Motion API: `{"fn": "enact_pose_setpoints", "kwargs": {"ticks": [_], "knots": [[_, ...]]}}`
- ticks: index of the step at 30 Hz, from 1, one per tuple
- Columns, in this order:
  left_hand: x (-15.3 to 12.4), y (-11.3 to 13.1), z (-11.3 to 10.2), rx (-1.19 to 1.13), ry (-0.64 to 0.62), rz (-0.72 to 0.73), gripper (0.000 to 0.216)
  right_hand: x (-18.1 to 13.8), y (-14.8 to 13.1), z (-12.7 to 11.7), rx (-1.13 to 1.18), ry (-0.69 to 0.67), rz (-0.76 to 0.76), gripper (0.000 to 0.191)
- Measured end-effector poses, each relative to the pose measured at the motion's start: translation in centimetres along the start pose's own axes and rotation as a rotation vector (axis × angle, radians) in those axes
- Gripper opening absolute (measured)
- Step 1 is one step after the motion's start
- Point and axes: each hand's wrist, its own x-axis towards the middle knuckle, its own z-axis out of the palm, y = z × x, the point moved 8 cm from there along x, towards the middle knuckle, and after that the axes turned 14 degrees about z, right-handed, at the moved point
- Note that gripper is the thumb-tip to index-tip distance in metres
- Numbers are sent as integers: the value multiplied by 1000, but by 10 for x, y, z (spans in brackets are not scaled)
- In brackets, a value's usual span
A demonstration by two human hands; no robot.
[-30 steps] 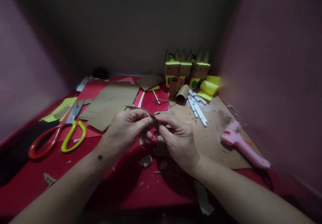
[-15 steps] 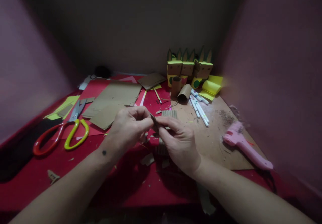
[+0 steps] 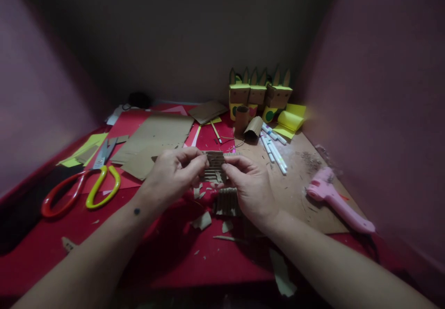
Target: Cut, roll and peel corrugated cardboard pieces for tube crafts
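Note:
Between my two hands is a piece of corrugated cardboard [image 3: 214, 165], its ridged face turned toward me with scraps of torn paper on it. My left hand [image 3: 177, 172] pinches its left edge between thumb and fingers. On the right edge, my right hand [image 3: 253, 186] grips it the same way. Below, a second ridged cardboard piece [image 3: 226, 202] lies on the red cloth, close to my right hand. Torn paper scraps [image 3: 202, 221] are scattered around it.
Large scissors [image 3: 100, 160] lie open at left, by brown cardboard sheets [image 3: 160, 130]. At right, a pink glue gun [image 3: 339, 200] rests on a board [image 3: 295, 198]. White markers [image 3: 274, 151], cardboard tubes [image 3: 242, 120] and several box-headed cardboard figures [image 3: 257, 93] are at the back.
The cardboard piece was edge-on and mostly hidden by my fingers; now its ridged face shows. My hands have moved slightly apart, and the view has shifted a little.

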Motion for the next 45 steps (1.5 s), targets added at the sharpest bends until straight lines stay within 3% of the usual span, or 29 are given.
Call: {"fn": "enact_pose_setpoints", "kwargs": {"ticks": [4, 7, 11, 19, 29, 32, 38, 45], "knots": [[-1, 9, -6, 147, 81, 139, 17, 4, 3, -1, 66, -12, 8, 11], [-2, 8, -6, 207, 74, 183, 6, 8, 8, -3, 127, 0, 55, 15], [-3, 19, -6, 429, 82, 333, 15, 10, 10, -4, 127, 0, 76, 16], [-9, 31, 11, 740, -2, 665, 23, 9, 9, -3, 102, -11, 73, 18], [-20, 42, 35, 1221, -123, 834, 26, 2, 1, -2, -98, 17, -45, 11], [-17, 41, 30, 1197, -55, 846, 27, 2, 1, -3, -121, 39, -38, 12], [-7, 30, 7, 844, 30, 709, 18, 6, 5, -5, -85, 28, 12, 15], [-6, 30, -12, 775, 171, 629, 11, 9, 3, -11, -80, 75, 2, 13]]}}
